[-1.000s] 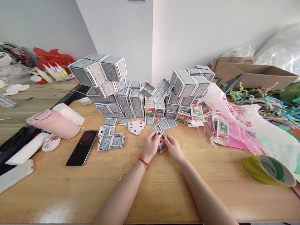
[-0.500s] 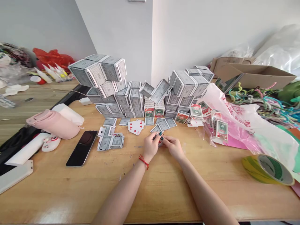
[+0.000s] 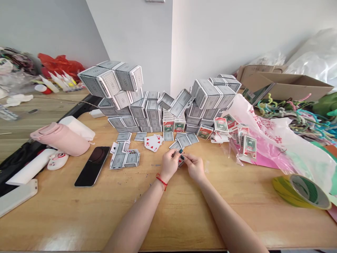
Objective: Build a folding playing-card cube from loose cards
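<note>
Fingers pinched, my left hand (image 3: 170, 163) and my right hand (image 3: 194, 167) meet over the middle of the wooden table. Between them they hold a playing card (image 3: 180, 162) with a red heart showing; most of it is hidden by the fingers. Just beyond lie several face-down grey cards (image 3: 185, 140) and a fan of face-up heart cards (image 3: 153, 143). To the left sits a part-built piece of folded cards (image 3: 123, 156), with a two of spades at its edge. Behind stand stacked blocks of folded cards (image 3: 147, 112), some leaning at the centre.
On the left are a black phone (image 3: 92, 166), a pink bottle (image 3: 60, 138) and a white mouse (image 3: 57, 160). The right side has card boxes (image 3: 249, 147), plastic wrap (image 3: 265, 133), a roll of yellow tape (image 3: 300, 190), pipe cleaners (image 3: 297, 112) and a cardboard box (image 3: 297, 84).
The right hand has shifted and turned slightly, and more of the card's red heart face shows between the hands. The view has moved a little; everything else lies as before.
</note>
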`<action>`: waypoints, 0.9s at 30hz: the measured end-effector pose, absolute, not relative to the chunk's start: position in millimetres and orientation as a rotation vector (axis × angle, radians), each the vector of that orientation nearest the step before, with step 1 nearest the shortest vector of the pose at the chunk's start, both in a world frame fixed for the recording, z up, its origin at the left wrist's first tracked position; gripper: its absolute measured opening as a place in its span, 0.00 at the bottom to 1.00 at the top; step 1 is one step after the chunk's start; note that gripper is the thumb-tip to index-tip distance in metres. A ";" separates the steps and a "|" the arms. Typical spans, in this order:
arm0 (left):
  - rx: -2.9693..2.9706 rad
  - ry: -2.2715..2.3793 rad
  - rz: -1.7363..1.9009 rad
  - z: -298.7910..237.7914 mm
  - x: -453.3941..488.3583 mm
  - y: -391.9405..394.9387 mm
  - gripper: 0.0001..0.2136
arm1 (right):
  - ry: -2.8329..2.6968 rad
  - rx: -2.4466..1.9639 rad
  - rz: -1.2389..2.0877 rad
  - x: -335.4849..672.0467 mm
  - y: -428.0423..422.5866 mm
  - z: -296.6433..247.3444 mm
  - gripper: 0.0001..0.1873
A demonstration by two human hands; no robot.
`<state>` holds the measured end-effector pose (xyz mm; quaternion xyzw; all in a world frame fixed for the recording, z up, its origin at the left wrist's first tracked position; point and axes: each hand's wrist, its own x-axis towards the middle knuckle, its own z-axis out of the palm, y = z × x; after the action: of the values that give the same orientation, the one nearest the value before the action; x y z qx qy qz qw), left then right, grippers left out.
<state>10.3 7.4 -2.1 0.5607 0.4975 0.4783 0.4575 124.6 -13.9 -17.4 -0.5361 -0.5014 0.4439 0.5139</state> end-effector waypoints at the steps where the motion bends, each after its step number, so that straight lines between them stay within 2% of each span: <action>1: 1.388 1.234 1.184 -1.8 10.6 6.8 0.12 | -1.209 -1.292 1.063 124.4 -14.5 -16.2 0.12; 10: 1.381 1.216 1.178 -3.9 8.1 6.7 0.13 | -1.245 -1.300 1.043 125.1 -15.9 -14.0 0.12; 19: 1.382 1.276 1.302 -4.7 11.4 2.5 0.14 | -0.985 -1.270 1.191 114.0 -14.6 -16.8 0.20; 24: 1.413 1.286 1.337 -6.2 11.2 3.4 0.11 | -0.971 -1.357 1.148 118.2 -12.0 -18.7 0.21; 27: 1.450 1.234 1.385 -8.5 11.9 4.4 0.14 | -0.960 -1.382 1.105 121.3 -10.6 -17.7 0.21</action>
<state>11.9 4.4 -8.5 0.5686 0.4841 0.5433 0.3836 121.3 -10.6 -17.7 -0.5799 -0.4030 0.4640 0.5348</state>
